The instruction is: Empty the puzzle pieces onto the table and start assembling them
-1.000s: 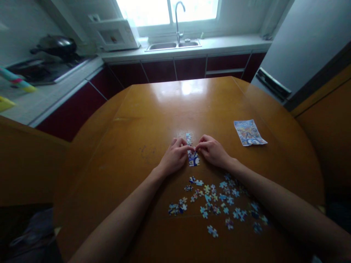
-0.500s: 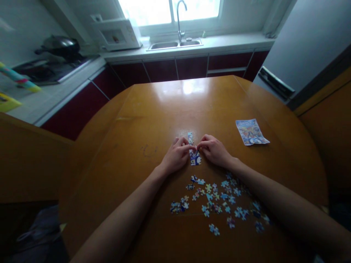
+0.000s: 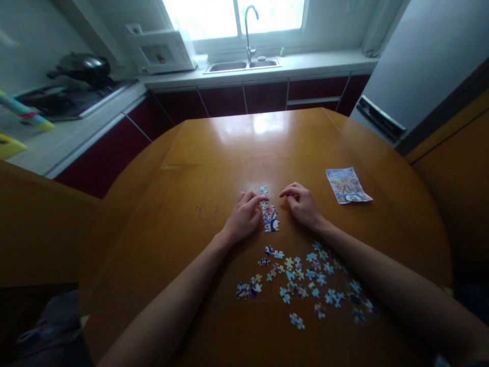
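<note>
A narrow strip of joined jigsaw puzzle pieces lies flat in the middle of the table, with a white and dark blue figure at its near end. From the left, my left hand rests against it, index finger stretched across the strip's upper part and touching it. That finger hides some of the strip. My right hand is a short way to the right, apart from the strip. Its fingers are loosely bent and no piece shows between them. Many loose jigsaw pieces are scattered nearer to me, some beside my right forearm.
A creased picture sheet lies on the right of the wooden table. Beyond the table are a counter with a sink and a white microwave. A wok sits on the stove at the left.
My right hand has drawn back to the right from the strip, uncovering its middle. My left index finger has shifted up along the strip. The view has moved slightly.
</note>
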Demonstrator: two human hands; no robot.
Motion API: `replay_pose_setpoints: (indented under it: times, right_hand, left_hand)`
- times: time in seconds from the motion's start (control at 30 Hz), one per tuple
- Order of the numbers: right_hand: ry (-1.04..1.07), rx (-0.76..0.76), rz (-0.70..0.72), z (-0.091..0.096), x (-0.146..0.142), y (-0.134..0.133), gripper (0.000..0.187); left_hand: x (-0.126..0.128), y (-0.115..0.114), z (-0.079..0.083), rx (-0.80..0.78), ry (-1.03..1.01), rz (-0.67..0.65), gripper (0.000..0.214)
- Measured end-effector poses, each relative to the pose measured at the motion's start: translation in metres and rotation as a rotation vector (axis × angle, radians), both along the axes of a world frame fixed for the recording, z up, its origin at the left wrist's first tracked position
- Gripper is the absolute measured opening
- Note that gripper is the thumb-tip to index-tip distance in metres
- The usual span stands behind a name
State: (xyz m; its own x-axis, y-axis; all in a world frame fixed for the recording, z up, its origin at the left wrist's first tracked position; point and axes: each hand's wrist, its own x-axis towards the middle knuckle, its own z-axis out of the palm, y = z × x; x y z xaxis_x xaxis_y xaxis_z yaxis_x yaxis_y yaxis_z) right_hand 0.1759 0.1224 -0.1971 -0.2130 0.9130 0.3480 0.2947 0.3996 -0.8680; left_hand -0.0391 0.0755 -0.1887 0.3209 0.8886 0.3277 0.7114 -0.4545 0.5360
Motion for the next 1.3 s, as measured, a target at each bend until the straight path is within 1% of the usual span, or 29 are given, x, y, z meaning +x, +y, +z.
replay_pose_setpoints:
  times: [0.13,0.27,0.33,0.4,0.47,0.53,0.6,0.67,0.73,0.8,0.9,1.03,1.2,1.27,1.3]
  right_hand:
    - [-0.022,-0.027,-0.011,0.0,0.001,0.001,0.022]
    - [-0.038,-0.048,-0.007,0.0,0.002,0.004,0.02]
    - [-0.035,-0.056,-0.001,0.003,0.003,0.004,0.019]
    - [-0.056,-0.03,0.054,0.012,0.004,-0.001,0.017]
    - [-0.124,0.058,0.197,0.025,0.004,-0.014,0.017]
    - [-0.235,0.173,0.414,0.04,0.001,-0.034,0.017]
    - [-0.364,0.231,0.622,0.051,-0.004,-0.057,0.017]
    - [-0.449,0.277,0.785,0.056,-0.011,-0.078,0.017]
    - [-0.539,0.326,0.881,0.053,-0.018,-0.093,0.015]
    - [-0.615,0.373,0.905,0.047,-0.023,-0.101,0.013]
    - [-0.693,0.425,0.878,0.04,-0.026,-0.103,0.013]
    - [-0.743,0.449,0.846,0.04,-0.025,-0.104,0.017]
    - [-0.718,0.416,0.835,0.04,-0.024,-0.102,0.015]
    - [-0.673,0.399,0.864,0.039,-0.024,-0.099,0.011]
    - [-0.651,0.397,0.887,0.038,-0.024,-0.098,0.012]
  left_hand:
    - [-0.001,0.003,-0.002,0.018,-0.042,0.075,0.04]
    - [-0.002,0.004,-0.003,0.028,-0.071,0.103,0.038]
    - [-0.002,0.005,-0.003,0.026,-0.079,0.114,0.038]
    - [-0.003,0.006,-0.003,0.02,-0.098,0.134,0.037]
    - [-0.003,0.007,-0.003,0.012,-0.132,0.165,0.034]
    - [-0.003,0.008,-0.004,0.004,-0.168,0.189,0.032]
    - [-0.002,0.008,-0.004,-0.002,-0.186,0.192,0.031]
    - [-0.002,0.007,-0.005,-0.003,-0.184,0.189,0.03]
    - [-0.001,0.007,-0.005,0.0,-0.171,0.191,0.029]
    - [-0.001,0.007,-0.005,0.003,-0.158,0.195,0.027]
    - [-0.001,0.007,-0.005,0.002,-0.142,0.197,0.024]
    - [-0.001,0.008,-0.006,-0.003,-0.133,0.205,0.022]
    - [-0.001,0.007,-0.008,0.002,-0.138,0.203,0.021]
    - [-0.001,0.007,-0.008,0.001,-0.142,0.197,0.021]
    - [-0.001,0.007,-0.008,-0.001,-0.141,0.196,0.021]
